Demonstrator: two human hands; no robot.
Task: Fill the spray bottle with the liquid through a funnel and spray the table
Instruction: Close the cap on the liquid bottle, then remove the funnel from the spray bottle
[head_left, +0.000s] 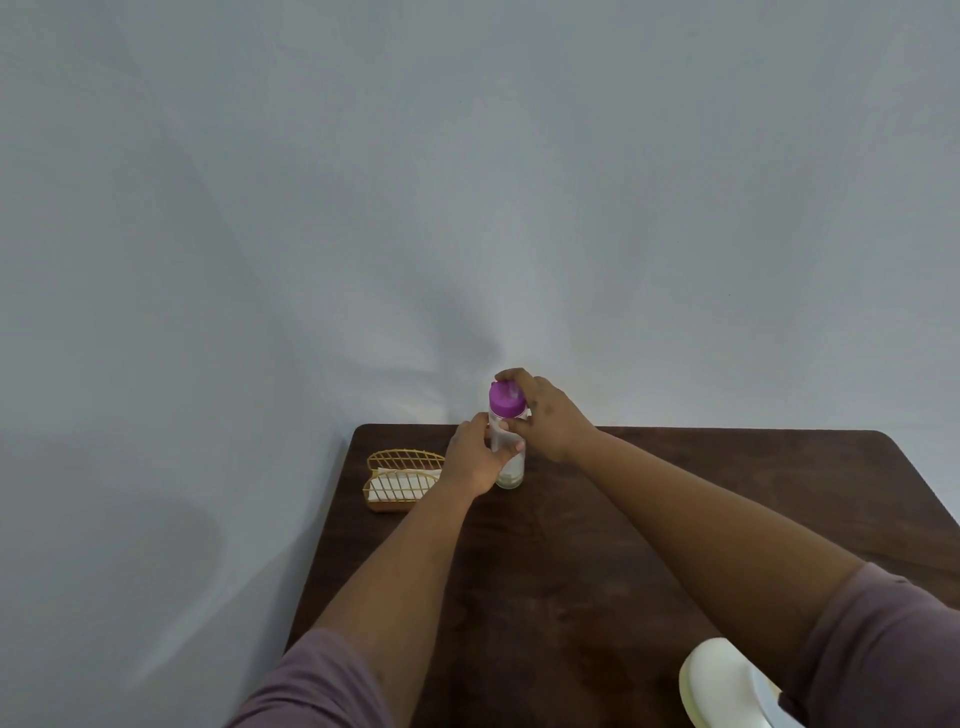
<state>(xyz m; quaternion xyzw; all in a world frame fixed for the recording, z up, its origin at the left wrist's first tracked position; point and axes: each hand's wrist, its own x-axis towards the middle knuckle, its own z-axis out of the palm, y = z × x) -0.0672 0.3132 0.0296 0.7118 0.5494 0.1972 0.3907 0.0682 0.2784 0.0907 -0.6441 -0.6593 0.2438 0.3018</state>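
Bottle (508, 447) stands upright at the table's (727, 493) far edge, beside a wire rack (402, 480). Left hand (475, 457) wraps its body, fingers curled tight. Right hand (545, 415) pinches the purple cap (504, 399). Step, likely: uncapping. Next: twist cap off, body held steady; no funnel in view.

Purple cap (505, 399), clear bottle (506, 457), gold wire holder (402, 460) with white napkins (400, 480), dark brown wood-grain tabletop (675, 493), mauve sleeves (893, 649), pale grey wall (467, 182)

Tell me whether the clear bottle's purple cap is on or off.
On: the purple cap sits atop the upright clear bottle, right hand gripping it.
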